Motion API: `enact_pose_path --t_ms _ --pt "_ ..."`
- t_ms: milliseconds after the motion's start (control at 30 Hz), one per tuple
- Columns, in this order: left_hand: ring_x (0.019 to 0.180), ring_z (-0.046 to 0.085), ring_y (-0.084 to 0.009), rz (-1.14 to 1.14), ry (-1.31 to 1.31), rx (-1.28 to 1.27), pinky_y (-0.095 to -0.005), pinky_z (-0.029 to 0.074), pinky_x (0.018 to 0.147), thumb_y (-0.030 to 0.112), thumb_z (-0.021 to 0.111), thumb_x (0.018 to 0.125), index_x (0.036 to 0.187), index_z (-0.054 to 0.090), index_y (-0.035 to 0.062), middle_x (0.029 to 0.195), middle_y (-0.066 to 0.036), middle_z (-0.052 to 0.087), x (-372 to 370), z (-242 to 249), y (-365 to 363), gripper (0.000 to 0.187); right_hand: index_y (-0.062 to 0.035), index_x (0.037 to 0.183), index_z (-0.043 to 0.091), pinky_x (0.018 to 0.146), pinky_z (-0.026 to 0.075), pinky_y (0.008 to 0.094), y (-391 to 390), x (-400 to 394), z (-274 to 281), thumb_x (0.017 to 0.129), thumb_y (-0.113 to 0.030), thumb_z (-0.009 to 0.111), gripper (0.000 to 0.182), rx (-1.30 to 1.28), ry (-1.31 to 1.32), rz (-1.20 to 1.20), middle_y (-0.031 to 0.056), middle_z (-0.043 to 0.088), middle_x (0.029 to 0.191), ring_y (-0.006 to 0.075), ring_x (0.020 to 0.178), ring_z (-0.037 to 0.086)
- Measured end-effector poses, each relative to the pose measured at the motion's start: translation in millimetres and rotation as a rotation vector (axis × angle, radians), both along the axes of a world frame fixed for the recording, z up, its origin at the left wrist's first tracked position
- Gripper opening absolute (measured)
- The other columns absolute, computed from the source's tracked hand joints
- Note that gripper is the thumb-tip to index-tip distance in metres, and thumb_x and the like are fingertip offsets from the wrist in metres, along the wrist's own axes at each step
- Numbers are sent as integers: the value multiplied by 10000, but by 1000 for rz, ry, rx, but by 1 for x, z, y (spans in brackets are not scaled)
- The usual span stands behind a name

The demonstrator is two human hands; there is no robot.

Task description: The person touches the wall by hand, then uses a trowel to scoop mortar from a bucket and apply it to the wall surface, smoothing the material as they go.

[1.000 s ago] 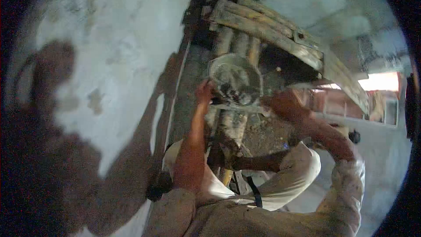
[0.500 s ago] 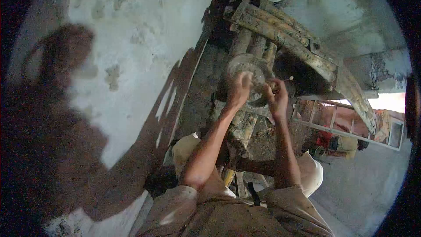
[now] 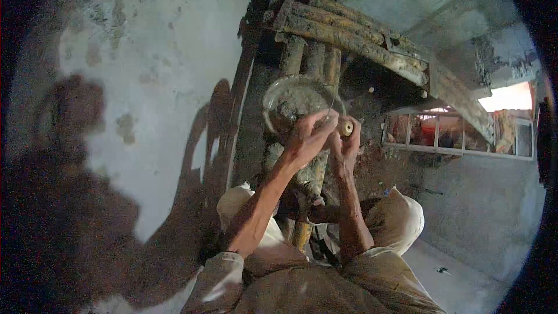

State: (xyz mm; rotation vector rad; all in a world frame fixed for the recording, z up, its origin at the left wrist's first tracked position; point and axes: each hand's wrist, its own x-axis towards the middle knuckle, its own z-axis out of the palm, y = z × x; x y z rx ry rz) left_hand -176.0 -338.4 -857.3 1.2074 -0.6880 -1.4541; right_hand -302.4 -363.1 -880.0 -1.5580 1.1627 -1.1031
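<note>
A round pan [image 3: 267,110] with wet grey mortar [image 3: 305,97] and a darker lump in it rests in front of me over the wooden poles. My right hand [image 3: 347,145], at the pan's near right edge, is closed around a trowel; the round pale end of its handle [image 3: 347,128] points up at me. A thin strip, apparently the blade seen edge-on, rises over the pan. My left hand [image 3: 311,136] is at the pan's near rim, its bent fingers pressed together close against the trowel. What lies between those fingers is hidden.
Mud-crusted wooden poles [image 3: 354,38] form a scaffold ahead and to the right. A patchy plastered wall [image 3: 157,81] with my shadow on it stands to the left. A framed opening [image 3: 453,134] lies to the right. My knees [image 3: 401,221] flank a pole below.
My left hand has come up from the mortar toward my right hand, and the two now meet at the near rim. The view has shifted, so the pan appears farther left.
</note>
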Motion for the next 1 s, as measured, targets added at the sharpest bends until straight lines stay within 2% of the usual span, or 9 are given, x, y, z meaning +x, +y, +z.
enact_pose_path --t_ms 200,333,400,567,667,800,867,900,1000 --pt "643 505 -31 -13 64 39 -201 431 547 332 567 949 1135 650 57 832 24 622 5 -1 25 342 -42 1180 442 806 465 342 19 4 6 911 -166 565 321 -30 260 116 111 572 993 216 886 571" --pt "606 463 -22 175 0 72 -218 430 499 324 573 946 1118 660 60 806 40 593 23 -8 38 327 -34 1153 441 809 477 325 22 2 8 932 -150 563 279 181 81 164 103 585 1008 183 909 582" --pt "772 542 -74 279 29 91 -261 473 602 326 586 939 1154 642 26 1047 -9 659 38 -13 44 373 -43 1144 443 817 481 324 20 3 5 928 -137 591 278 187 19 105 94 589 1013 173 913 583" --pt "1027 579 -230 456 -463 207 -408 431 921 504 484 954 1212 594 17 1142 -103 627 76 -79 64 562 -62 1075 484 777 470 290 23 -7 -21 910 -107 625 221 147 -105 47 41 563 937 129 819 555" --pt "1317 362 -370 717 -402 360 -512 324 1046 595 385 945 1404 401 68 1455 -201 354 44 -124 64 699 -81 985 517 725 443 263 21 -3 -49 874 -68 653 177 263 -303 -92 8 519 872 94 761 504" --pt "1307 397 -331 749 -429 290 -458 338 1054 506 397 979 1394 409 40 1421 -200 410 45 -129 59 623 -76 922 511 688 458 254 6 -11 -37 849 -35 656 168 184 -319 -153 14 553 826 130 780 557" --pt "1241 459 -293 760 -517 256 -437 361 1043 453 397 997 1313 474 22 1325 -172 494 43 -141 54 540 -92 872 498 618 535 373 12 -2 33 851 -84 639 143 211 -416 -243 43 542 813 197 765 610" --pt "1157 510 -288 952 -213 62 -443 390 1001 474 409 987 1230 515 12 1210 -159 544 42 -188 47 532 -92 872 498 618 535 373 9 1 42 851 -84 639 143 217 -409 -249 43 542 813 197 765 610" --pt "839 583 -268 964 -259 151 -433 435 873 530 456 955 965 578 14 845 -108 583 44 -160 49 531 -76 861 522 608 539 372 -19 22 35 847 -40 631 116 -44 -495 -279 69 580 814 195 741 619"
